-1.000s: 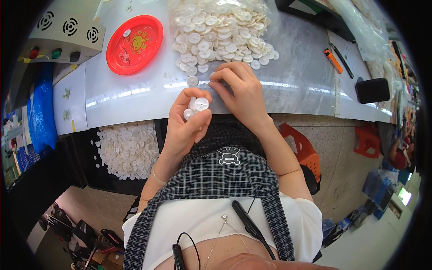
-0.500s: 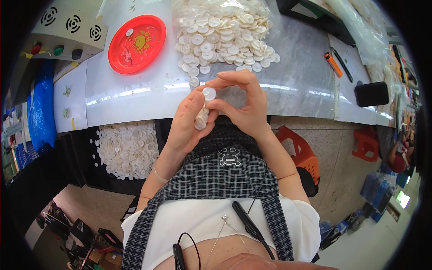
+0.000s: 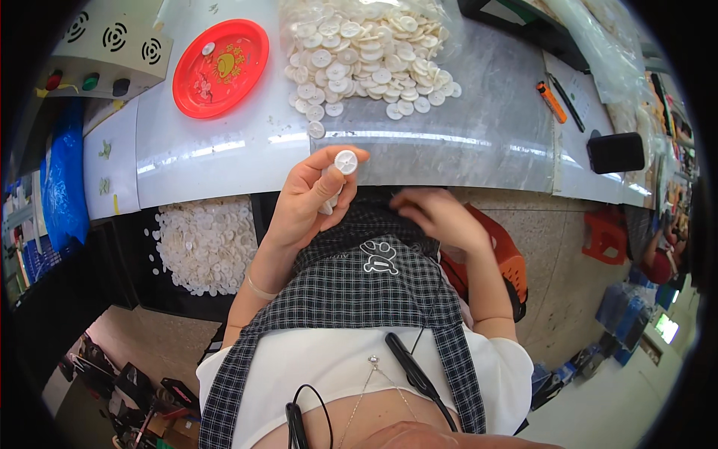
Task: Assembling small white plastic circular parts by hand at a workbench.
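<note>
My left hand (image 3: 310,196) is closed around a small stack of white plastic discs, held just off the table's front edge. The top disc (image 3: 345,162), round with spoke-like marks, faces up between thumb and forefinger; the rest are partly hidden by the fingers. My right hand (image 3: 441,215) is apart from the left, low over the lap beside the dark checked apron (image 3: 359,299). Motion smears its fingers, and whether they hold anything does not show. Beyond the left hand, a large heap of similar white discs (image 3: 374,56) spills from a clear plastic bag on the table.
A red plate (image 3: 247,82) with one disc lies at the far left, near a grey box (image 3: 112,45) with push buttons. Below the table edge at left, a black bin holds many white pieces (image 3: 206,247). An orange cutter (image 3: 551,102), pen and phone (image 3: 615,153) lie at right.
My right hand has come away from the discs and dropped right and nearer, over the lap. My left hand keeps its stack. The scene has shifted slightly left in the picture.
</note>
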Available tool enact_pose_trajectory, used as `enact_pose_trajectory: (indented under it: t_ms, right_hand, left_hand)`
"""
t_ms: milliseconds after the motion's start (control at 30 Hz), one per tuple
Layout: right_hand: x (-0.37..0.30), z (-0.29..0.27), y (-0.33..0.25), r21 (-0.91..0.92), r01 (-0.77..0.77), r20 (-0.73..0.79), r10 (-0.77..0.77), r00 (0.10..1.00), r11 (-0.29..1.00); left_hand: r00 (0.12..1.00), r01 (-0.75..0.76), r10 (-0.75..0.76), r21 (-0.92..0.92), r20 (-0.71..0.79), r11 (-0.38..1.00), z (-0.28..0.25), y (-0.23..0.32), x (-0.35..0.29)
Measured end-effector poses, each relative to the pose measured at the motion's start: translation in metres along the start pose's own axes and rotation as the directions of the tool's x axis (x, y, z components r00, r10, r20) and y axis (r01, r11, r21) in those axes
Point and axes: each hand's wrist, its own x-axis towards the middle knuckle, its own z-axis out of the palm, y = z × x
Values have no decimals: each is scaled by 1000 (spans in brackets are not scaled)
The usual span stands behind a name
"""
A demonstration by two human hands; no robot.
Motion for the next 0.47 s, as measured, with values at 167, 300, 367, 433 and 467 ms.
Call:
enact_pose_trajectory:
  t_ms: [167, 300, 367, 433, 467]
  right_hand:
    - [22, 56, 63, -137, 10, -121, -27, 992, 991]
    - [32, 62, 69, -282, 34, -166, -83, 983, 959]
    - [35, 59, 66, -362, 61, -189, -137, 972, 930]
    - [32, 51, 60, -292, 73, -74, -99, 992, 954]
    - [30, 49, 60, -342, 66, -54, -90, 995, 937]
  left_hand:
    - [996, 30, -22, -94, 82, 995, 3, -4, -2]
    - [995, 28, -16, -115, 101, 993, 4, -3, -4]
    - [996, 15, 7, -242, 89, 970, 6, -4, -4]
    - [995, 46, -24, -236, 94, 971, 5, -2, -5]
    - [994, 82, -62, -232, 93, 969, 4, -2, -5]
